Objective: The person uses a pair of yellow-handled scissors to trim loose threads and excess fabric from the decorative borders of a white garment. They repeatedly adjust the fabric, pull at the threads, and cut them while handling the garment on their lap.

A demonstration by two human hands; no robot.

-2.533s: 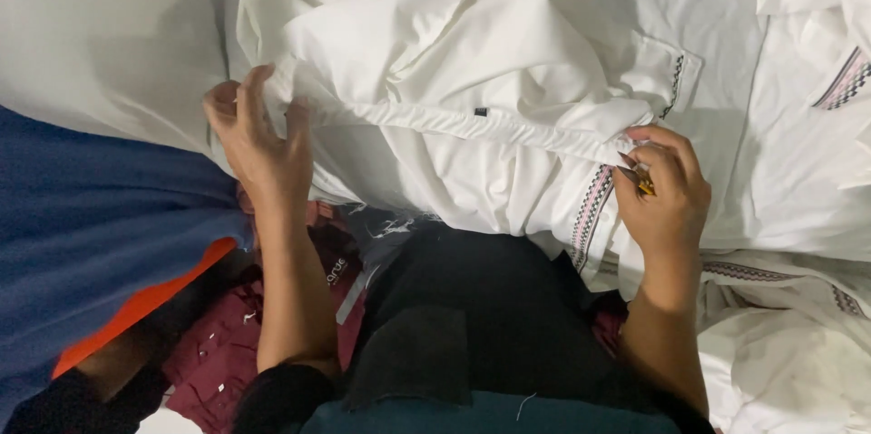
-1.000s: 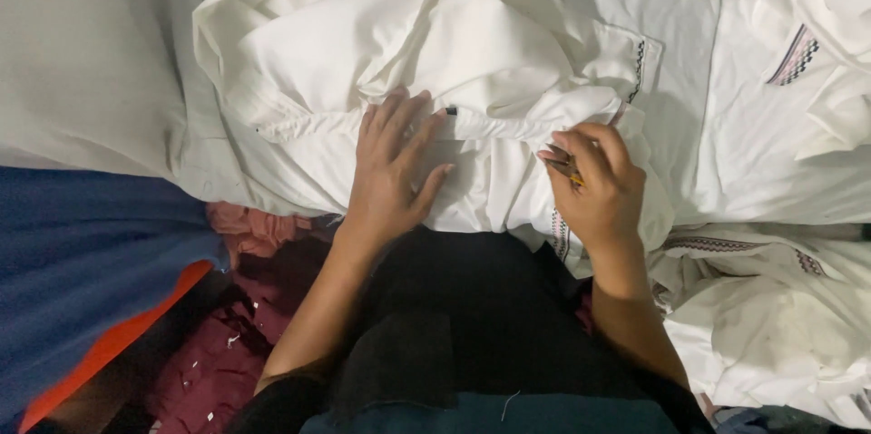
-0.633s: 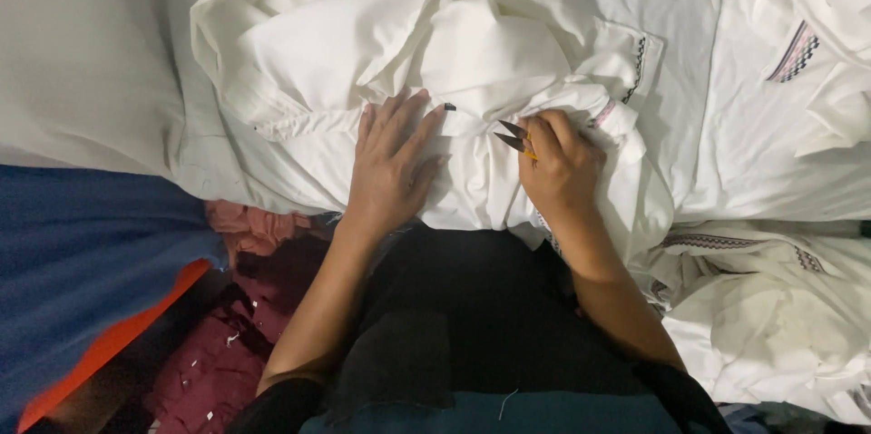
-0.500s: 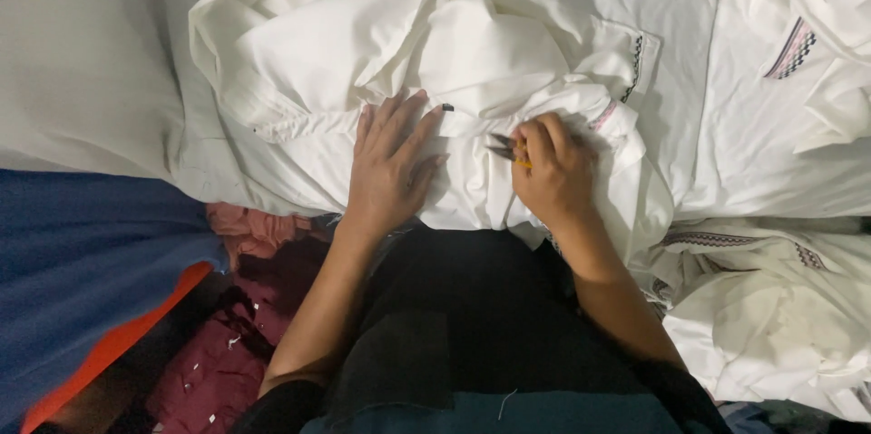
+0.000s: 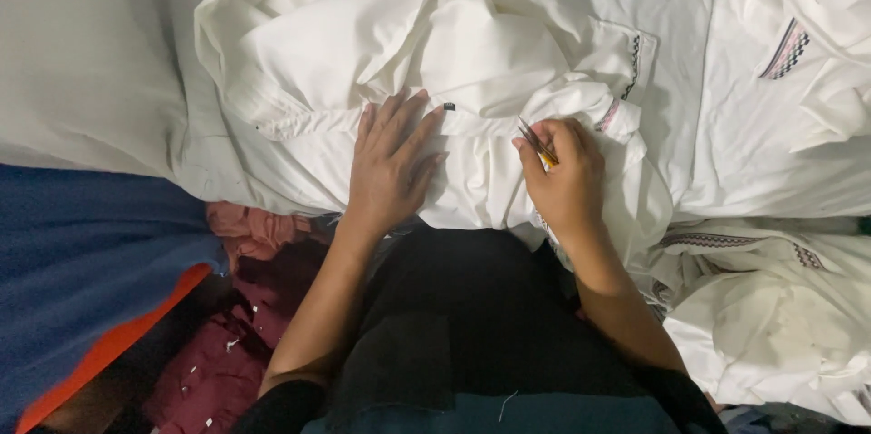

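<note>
step: trimming at the button strip | white garment [image 5: 472, 62] lies bunched on the lap | left hand [image 5: 392, 165] open, flat, pressing cloth | right hand [image 5: 564, 177] closed around small snips [image 5: 535, 140] | next: needs taut cloth, exact tip placement

Left hand [image 5: 388, 169] flat on shirt [image 5: 454, 62], right hand [image 5: 564, 178] beside it, more shirts [image 5: 780, 117] right

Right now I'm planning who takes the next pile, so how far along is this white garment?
Done: nothing visibly finished. In hand: the left hand lies flat on the white garment beside a small dark button, and the right hand holds small snips at its placket. Left: more white garments lie heaped at right.
</note>
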